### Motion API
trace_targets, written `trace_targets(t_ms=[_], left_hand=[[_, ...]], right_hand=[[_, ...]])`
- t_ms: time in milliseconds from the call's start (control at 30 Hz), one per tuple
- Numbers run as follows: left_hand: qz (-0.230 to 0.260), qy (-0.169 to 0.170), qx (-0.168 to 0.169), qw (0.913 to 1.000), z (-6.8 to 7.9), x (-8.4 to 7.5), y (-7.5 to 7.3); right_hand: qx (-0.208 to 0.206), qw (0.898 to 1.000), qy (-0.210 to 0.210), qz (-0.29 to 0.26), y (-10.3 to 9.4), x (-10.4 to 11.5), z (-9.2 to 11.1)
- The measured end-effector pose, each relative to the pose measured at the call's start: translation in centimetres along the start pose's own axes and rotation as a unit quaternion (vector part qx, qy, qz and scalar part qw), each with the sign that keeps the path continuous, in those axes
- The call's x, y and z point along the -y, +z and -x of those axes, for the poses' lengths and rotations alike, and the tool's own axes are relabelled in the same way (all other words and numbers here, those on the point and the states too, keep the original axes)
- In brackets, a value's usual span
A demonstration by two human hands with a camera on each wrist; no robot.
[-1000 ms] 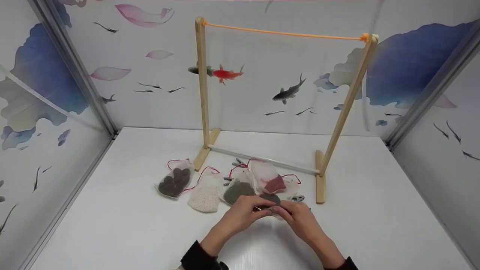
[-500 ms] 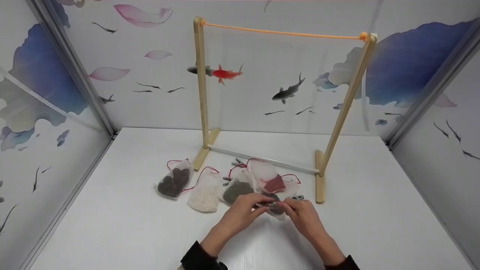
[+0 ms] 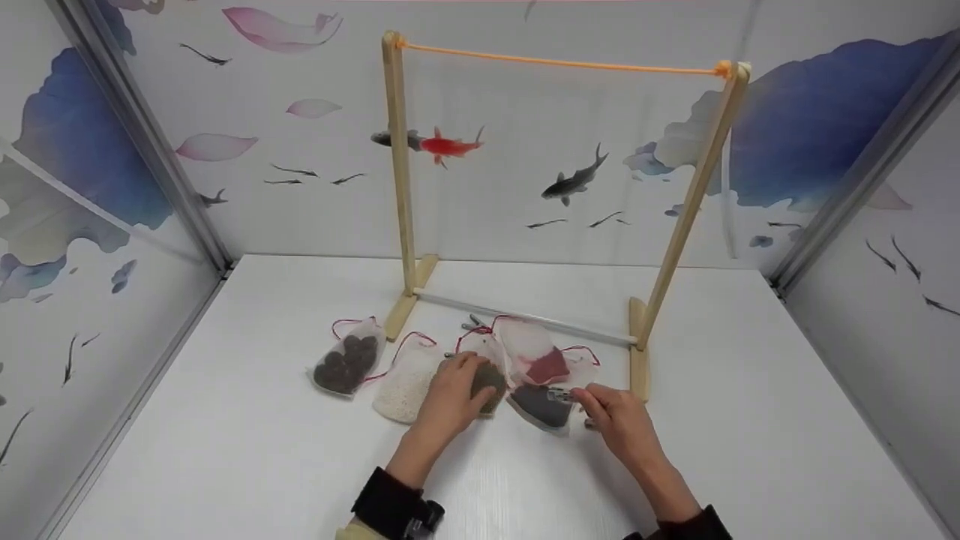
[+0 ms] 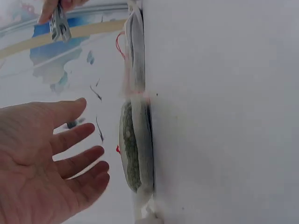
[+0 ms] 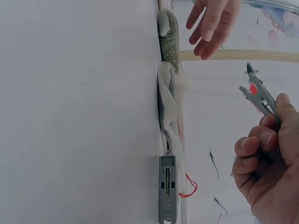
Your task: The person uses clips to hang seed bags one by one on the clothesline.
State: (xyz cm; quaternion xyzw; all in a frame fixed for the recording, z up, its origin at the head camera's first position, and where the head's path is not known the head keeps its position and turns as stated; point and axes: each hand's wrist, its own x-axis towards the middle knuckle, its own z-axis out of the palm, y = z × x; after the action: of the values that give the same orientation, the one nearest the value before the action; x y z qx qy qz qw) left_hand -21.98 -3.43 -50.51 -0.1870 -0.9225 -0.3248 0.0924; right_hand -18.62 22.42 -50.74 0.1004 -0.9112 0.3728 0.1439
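Note:
My right hand [image 3: 626, 427] pinches a grey clothespin [image 5: 261, 93] between thumb and fingers, its jaws pointing left over a mesh bag of dark grey filling [image 3: 541, 409]. Above a mesh bag of greenish filling [image 4: 135, 144], my left hand [image 3: 448, 397] has its fingers apart and slightly bent, holding nothing; in the head view it covers part of that bag. Behind the dark grey bag lies one with red filling [image 3: 547, 366]. Left of my left hand are a bag of whitish grains [image 3: 397, 397] and a bag of dark round lumps [image 3: 349, 364].
A wooden stand behind the bags carries an orange cord [image 3: 562, 58] between two posts, with a pale bar [image 3: 525, 319] low across it. Another grey clothespin [image 5: 168, 186] lies near my right hand, and more clothespins [image 3: 474, 324] lie behind the green bag. Red drawstrings trail from the bags.
My left hand has parted from the clothespin and moved left to the greenish bag. My right hand keeps the clothespin and has shifted slightly right, exposing the dark grey bag.

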Motion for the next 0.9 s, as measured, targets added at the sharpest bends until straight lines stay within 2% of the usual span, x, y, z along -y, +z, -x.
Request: trace_targets(t_ms=[167,267,400,533,700,800,900], left_hand=[[0.001,-0.028,0.024,0.9993,-0.6,1.2,-0.1],[0.001,-0.035,0.041,0.9985,-0.8,1.5,0.0],[0.013,-0.042,0.046,0.998,-0.9,1.5,0.0],[0.02,-0.037,0.056,0.9976,-0.9,1.4,-0.1],[0.001,-0.008,0.069,0.9976,-0.9,1.3,0.0],[-0.006,-0.001,0.058,0.9983,-0.9,1.4,0.1],[0.012,-0.014,0.027,0.9995,-1.2,1.3,0.1]], right_hand=[[0.001,1.0,0.003,-0.007,0.0,0.1,0.0],[-0.02,1.0,-0.001,-0.01,0.1,0.1,0.0],[-0.056,0.998,-0.015,-0.009,0.2,0.0,0.0],[-0.058,0.998,-0.011,-0.018,0.0,-0.2,0.1],[-0.045,0.998,0.003,-0.033,-0.1,-0.3,0.0],[-0.03,0.999,0.006,-0.034,-0.2,-0.4,-0.2],[-0.012,0.999,0.014,-0.03,-0.5,-0.4,-0.3]])
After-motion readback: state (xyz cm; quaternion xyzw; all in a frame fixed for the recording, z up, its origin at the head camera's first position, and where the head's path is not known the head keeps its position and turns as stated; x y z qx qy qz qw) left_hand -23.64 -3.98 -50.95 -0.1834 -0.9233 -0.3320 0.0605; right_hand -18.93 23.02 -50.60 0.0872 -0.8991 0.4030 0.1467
